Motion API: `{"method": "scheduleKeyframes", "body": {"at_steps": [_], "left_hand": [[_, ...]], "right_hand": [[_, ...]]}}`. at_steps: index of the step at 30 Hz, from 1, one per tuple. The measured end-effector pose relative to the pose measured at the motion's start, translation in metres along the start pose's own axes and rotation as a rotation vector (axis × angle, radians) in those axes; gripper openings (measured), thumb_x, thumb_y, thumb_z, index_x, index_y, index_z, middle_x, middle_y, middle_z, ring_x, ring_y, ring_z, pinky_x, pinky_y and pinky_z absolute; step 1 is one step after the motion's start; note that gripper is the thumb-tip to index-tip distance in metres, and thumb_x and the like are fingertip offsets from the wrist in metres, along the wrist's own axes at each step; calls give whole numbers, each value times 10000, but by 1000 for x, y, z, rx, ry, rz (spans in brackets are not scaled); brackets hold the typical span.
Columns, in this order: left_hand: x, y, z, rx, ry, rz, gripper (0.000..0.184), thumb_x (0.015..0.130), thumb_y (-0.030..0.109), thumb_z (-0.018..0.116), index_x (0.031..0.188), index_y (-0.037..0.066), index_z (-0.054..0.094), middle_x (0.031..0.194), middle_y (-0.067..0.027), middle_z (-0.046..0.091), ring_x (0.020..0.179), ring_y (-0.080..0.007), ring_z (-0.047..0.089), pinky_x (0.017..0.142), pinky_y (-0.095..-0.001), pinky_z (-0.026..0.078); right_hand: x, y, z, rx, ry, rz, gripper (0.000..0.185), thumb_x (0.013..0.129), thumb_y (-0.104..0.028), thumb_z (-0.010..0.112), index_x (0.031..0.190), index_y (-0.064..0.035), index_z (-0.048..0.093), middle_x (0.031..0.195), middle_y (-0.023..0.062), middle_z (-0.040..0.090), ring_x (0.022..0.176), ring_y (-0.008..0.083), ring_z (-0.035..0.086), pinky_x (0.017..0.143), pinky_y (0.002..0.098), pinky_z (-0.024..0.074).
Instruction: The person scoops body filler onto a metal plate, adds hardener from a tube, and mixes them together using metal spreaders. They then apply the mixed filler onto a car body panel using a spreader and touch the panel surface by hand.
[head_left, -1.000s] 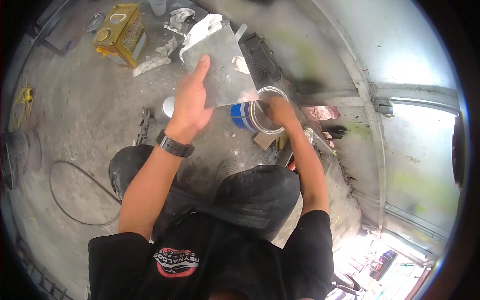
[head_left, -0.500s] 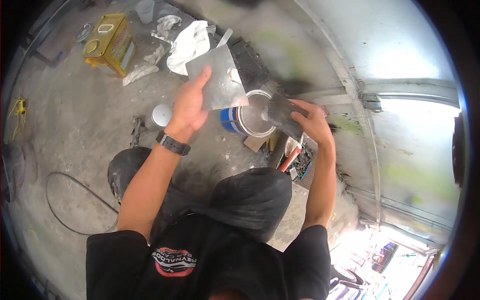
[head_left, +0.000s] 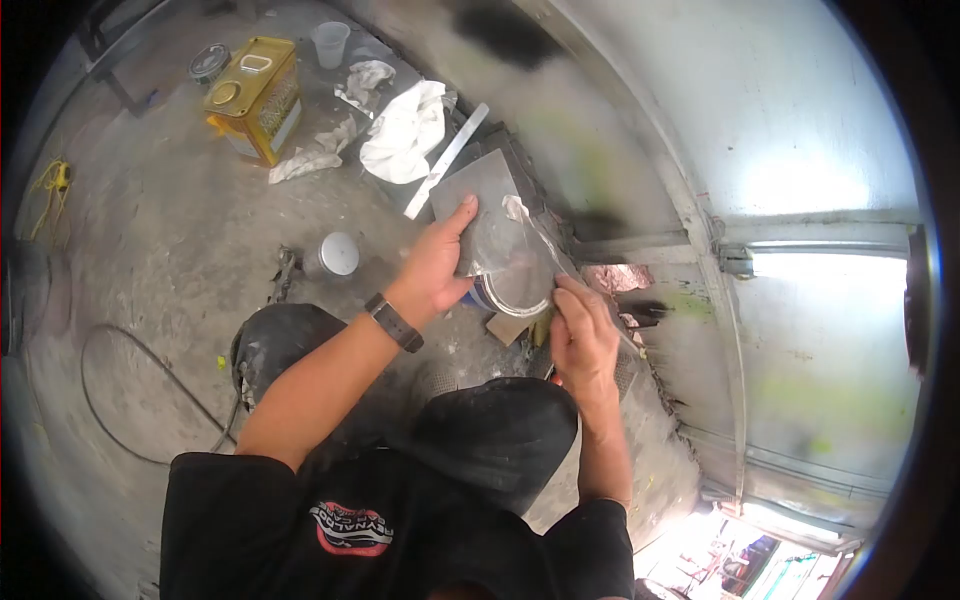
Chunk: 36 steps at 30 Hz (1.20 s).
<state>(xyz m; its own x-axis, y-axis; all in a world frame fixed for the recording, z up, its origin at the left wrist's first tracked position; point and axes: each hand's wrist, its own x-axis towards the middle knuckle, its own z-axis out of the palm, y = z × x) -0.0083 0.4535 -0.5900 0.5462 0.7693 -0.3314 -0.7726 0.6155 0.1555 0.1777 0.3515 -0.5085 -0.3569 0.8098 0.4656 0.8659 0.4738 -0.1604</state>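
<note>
My left hand (head_left: pixel 435 265) is closed on a flat, grey metal plate (head_left: pixel 478 200), its thumb on top. A dab of pale paste (head_left: pixel 514 207) lies near the plate's right edge. My right hand (head_left: pixel 584 335) grips a thin dark spreader (head_left: pixel 549 248), turned nearly edge-on against the plate's right side, with pale paste along its edge. Below the plate stands an open round can (head_left: pixel 522 313), partly covered by the plate and the spreader.
White cloths (head_left: pixel 404 135) and a long pale strip (head_left: pixel 448 160) lie beyond the plate. A yellow tin (head_left: pixel 255 100), a white-lidded container (head_left: pixel 338 254) and a cable (head_left: pixel 140 345) are on the left of the floor. A metal panel wall (head_left: pixel 690 250) rises on the right.
My right hand has brought the spreader from over the can to the plate's edge, turning it edge-on. The plate has shifted over the can, and the view has tilted.
</note>
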Motion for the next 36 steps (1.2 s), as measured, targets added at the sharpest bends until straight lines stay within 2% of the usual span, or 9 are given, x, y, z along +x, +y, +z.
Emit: {"method": "scheduleKeyframes", "body": {"at_steps": [7, 13, 16, 19, 25, 29, 30, 33, 36], "left_hand": [[-12, 2, 1, 127, 48, 214, 488, 991, 361, 681, 1335, 42, 546, 1249, -83, 645, 1113, -213, 657, 951, -448, 576], [-16, 2, 2, 105, 76, 215, 501, 976, 344, 708, 1335, 39, 540, 1252, -91, 643, 1118, -222, 654, 950, -449, 578], [-19, 4, 6, 54, 83, 180, 481, 978, 329, 706, 1328, 43, 541, 1250, -88, 644, 1117, -221, 655, 956, -451, 576], [-16, 6, 0, 59, -11, 140, 470, 978, 320, 706, 1326, 48, 544, 1251, -84, 645, 1115, -218, 656, 958, -449, 573], [-10, 8, -11, 136, -27, 190, 480, 987, 328, 691, 1349, 51, 539, 1260, -72, 643, 1119, -207, 653, 952, -429, 569], [-15, 26, -12, 177, -11, 207, 451, 996, 335, 676, 1339, 66, 559, 1255, -57, 653, 1110, -196, 658, 951, -410, 560], [-17, 31, -6, 152, -13, 231, 431, 994, 341, 678, 1326, 84, 578, 1235, -44, 670, 1090, -183, 668, 943, -401, 563], [-21, 32, -3, 155, 1, 276, 445, 989, 336, 686, 1340, 88, 569, 1248, -39, 663, 1117, -184, 652, 973, -404, 539], [-30, 33, 0, 200, 39, 304, 493, 990, 294, 688, 1386, 57, 515, 1327, -60, 606, 1195, -207, 607, 1020, -419, 509]], "right_hand": [[15, -15, 8, 54, -186, 195, 608, 752, 154, 573, 1329, -36, 558, 1267, 201, 614, 1136, 395, 628, 891, 441, 556], [23, -8, 27, 94, -17, 24, 795, 652, 198, 474, 1413, -22, 534, 1278, 243, 608, 1189, 439, 605, 1024, 484, 490], [22, -10, 24, -6, -14, 30, 786, 649, 148, 550, 1402, -76, 558, 1275, 186, 598, 1200, 421, 585, 1014, 522, 495], [25, -8, 19, 72, -98, -5, 762, 659, 138, 567, 1392, -70, 579, 1277, 174, 594, 1175, 420, 588, 1030, 539, 482], [10, 12, 3, -97, -188, -65, 691, 703, 82, 630, 1358, -139, 625, 1289, 151, 554, 1198, 389, 554, 1047, 576, 464], [-11, 38, 1, -288, -464, -73, 583, 825, -45, 597, 1395, -163, 576, 1293, 144, 542, 1257, 359, 522, 1059, 589, 448], [-15, 49, 10, -382, -485, -88, 447, 867, -100, 567, 1311, -140, 602, 1198, 147, 619, 1138, 334, 629, 934, 535, 536], [-28, 85, 51, -370, -757, 202, 326, 885, -81, 572, 1204, -130, 620, 1021, 144, 697, 924, 330, 715, 756, 485, 580], [-15, 100, 89, -452, -795, 138, 218, 904, -80, 577, 1112, -108, 638, 878, 142, 716, 776, 346, 727, 642, 471, 569]]}}
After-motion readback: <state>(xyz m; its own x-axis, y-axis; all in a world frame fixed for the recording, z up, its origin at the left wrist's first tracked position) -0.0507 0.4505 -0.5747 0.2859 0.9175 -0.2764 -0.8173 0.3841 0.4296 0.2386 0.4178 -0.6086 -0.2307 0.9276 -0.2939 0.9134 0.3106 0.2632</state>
